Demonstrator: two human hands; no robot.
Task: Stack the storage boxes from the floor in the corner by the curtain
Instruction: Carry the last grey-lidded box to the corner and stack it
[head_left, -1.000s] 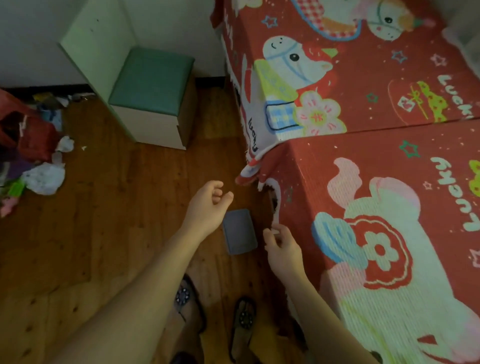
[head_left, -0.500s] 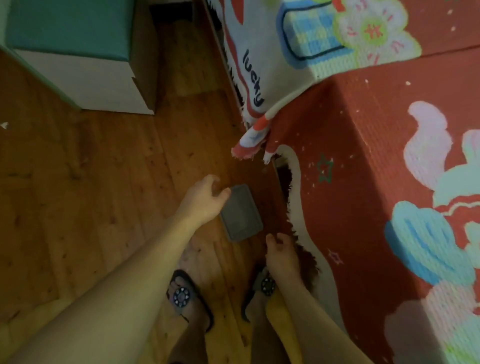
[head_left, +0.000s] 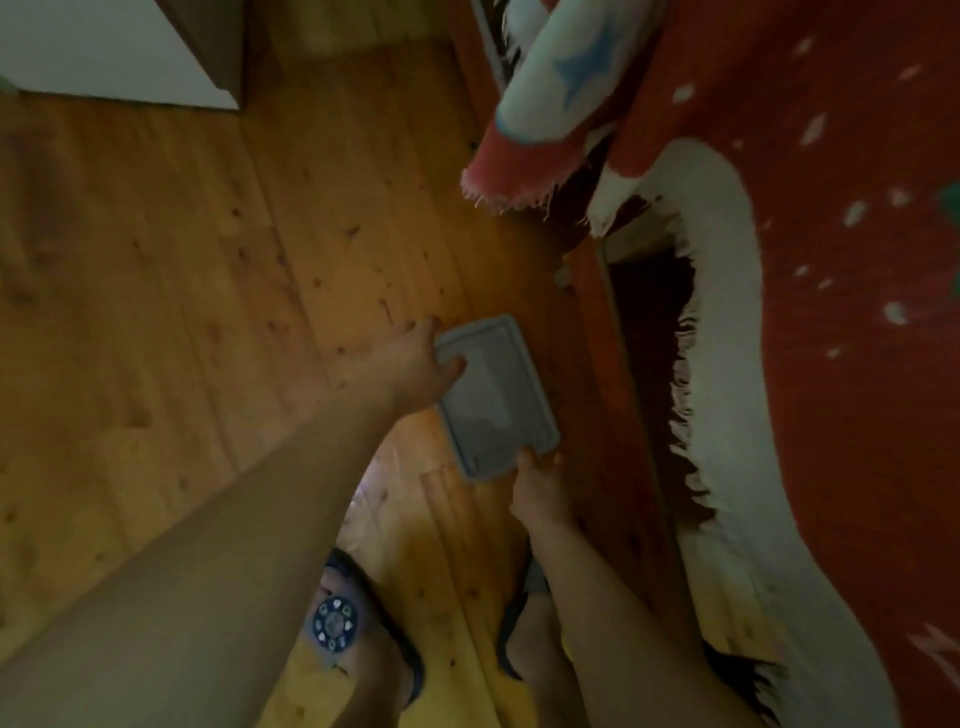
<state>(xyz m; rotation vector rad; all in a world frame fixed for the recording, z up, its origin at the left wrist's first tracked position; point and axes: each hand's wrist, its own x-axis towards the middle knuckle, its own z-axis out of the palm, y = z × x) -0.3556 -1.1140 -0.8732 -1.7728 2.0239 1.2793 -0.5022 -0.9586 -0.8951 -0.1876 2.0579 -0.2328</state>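
A flat grey storage box lies on the wooden floor close against the side of the bed, and I can read no label or writing on its lid. The left hand grips its far left corner with the thumb curled over the rim, while the right hand pinches the near edge, fingers on the lid. A red patterned blanket with white fringe hangs over the bed beside it, and sandalled feet stand just below.
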